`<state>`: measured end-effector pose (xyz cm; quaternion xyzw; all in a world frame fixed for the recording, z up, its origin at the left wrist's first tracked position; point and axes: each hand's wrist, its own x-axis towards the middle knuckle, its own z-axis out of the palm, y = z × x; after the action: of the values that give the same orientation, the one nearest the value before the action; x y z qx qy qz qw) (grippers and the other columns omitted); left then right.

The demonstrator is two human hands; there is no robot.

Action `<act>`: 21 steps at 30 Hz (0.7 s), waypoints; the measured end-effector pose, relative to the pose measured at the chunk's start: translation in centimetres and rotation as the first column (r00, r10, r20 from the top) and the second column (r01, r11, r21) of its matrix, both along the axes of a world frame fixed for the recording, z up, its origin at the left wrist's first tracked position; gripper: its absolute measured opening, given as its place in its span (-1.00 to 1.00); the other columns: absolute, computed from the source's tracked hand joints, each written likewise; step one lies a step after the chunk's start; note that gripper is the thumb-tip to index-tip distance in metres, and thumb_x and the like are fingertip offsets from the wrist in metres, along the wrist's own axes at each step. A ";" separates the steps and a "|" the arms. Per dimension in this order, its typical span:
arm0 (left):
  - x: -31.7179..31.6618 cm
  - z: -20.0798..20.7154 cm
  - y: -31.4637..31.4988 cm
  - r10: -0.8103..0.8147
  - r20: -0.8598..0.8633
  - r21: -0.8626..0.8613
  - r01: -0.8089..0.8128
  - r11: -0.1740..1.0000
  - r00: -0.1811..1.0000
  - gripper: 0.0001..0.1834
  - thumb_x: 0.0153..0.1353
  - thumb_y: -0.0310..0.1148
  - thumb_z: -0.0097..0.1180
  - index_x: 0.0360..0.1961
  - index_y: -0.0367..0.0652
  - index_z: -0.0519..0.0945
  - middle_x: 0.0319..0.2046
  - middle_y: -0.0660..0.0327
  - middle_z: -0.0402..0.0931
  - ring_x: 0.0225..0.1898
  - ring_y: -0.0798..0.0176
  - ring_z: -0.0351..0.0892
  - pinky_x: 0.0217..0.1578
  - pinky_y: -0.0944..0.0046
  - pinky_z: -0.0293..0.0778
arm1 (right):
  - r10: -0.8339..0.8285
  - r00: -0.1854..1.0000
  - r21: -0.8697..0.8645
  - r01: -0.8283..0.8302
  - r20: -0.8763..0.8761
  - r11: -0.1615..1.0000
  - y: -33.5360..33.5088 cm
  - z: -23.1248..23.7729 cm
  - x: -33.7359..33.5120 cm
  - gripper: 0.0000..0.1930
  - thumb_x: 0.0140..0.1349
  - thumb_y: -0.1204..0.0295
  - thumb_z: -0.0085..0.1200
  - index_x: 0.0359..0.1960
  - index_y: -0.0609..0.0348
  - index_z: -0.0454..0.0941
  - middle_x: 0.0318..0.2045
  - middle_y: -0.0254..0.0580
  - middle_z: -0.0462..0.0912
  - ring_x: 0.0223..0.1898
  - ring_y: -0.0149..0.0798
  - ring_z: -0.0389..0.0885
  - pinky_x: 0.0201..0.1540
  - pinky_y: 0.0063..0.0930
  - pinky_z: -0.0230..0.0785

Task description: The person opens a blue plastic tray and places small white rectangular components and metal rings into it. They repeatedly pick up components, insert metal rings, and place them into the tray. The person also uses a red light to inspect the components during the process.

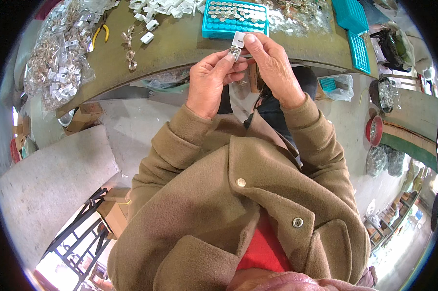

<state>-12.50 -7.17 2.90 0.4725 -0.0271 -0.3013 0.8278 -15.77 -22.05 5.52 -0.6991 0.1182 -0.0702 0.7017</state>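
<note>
Over the near edge of the table, my two hands meet at a small white piece [238,39] with a dark slot, joined or overlapping a shiny silvery part [235,52] below it. My right hand [274,62] pinches the white piece at its right side between thumb and forefinger. From below, my left hand [210,76] grips the silvery part with its thumb across it. Just behind them lies a turquoise tray [210,32] with rows of round silvery pieces. I cannot make out exactly how the two held parts join.
Loose white pieces [147,38] lie at the back, left of the tray. Yellow-handled pliers [101,37], a strand of shiny bits [130,48] and filled clear bags [54,72] are at left. At right are stacked turquoise trays [350,17] and another tray [358,52] at the table edge.
</note>
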 end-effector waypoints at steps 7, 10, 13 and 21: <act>-0.1 -0.3 -0.2 -0.154 -0.204 -0.129 0.130 0.983 0.967 -0.66 0.40 -0.33 0.03 0.11 -0.29 0.50 -0.13 0.17 0.62 -0.16 0.33 0.66 -0.15 0.35 0.62 | -0.083 0.994 -0.404 0.104 0.069 0.909 0.6 -0.5 -0.7 -0.77 0.39 0.37 -0.02 -0.31 0.27 0.61 -0.48 -0.10 0.61 -0.49 -0.29 0.54 -0.39 -0.39 0.38; 0.2 -0.9 0.2 -0.270 -0.323 -0.269 0.186 0.945 0.907 -0.65 0.39 -0.29 0.05 0.12 -0.23 0.49 -0.15 0.22 0.61 -0.16 0.39 0.65 -0.20 0.43 0.61 | 0.106 0.983 -0.089 -0.120 -0.148 0.989 -0.7 -0.1 -1.7 -0.78 0.39 0.40 -0.02 -0.29 0.30 0.62 -0.37 -0.17 0.68 -0.45 -0.45 0.56 -0.37 -0.49 0.40; 0.8 -1.6 0.5 -0.336 -0.474 -0.329 0.190 0.925 0.814 -0.69 0.39 -0.30 0.07 0.08 -0.18 0.49 -0.16 0.22 0.58 -0.25 0.47 0.62 -0.41 0.55 0.52 | 0.106 0.992 0.276 -0.082 -0.074 0.958 -0.8 -0.4 -1.2 -0.79 0.37 0.45 -0.01 -0.24 0.36 0.63 -0.27 -0.16 0.70 -0.41 -0.51 0.57 -0.30 -0.58 0.46; 0.2 -1.8 -0.3 -0.306 -0.632 -0.379 0.061 0.924 0.713 -0.74 0.33 -0.21 0.17 -0.07 -0.08 0.49 -0.28 0.35 0.55 -0.51 0.69 0.33 -0.65 0.65 0.19 | 0.214 0.976 0.346 -0.187 -0.040 0.919 -2.6 -1.7 -1.0 -0.70 0.26 0.47 0.11 -0.05 0.43 0.62 -0.26 -0.15 0.70 -0.31 -0.45 0.60 -0.13 -0.65 0.45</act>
<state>-12.34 -7.44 1.08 0.1784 0.1799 -0.5256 0.8121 -16.78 -24.60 3.81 -0.5779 0.0833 0.0505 0.8102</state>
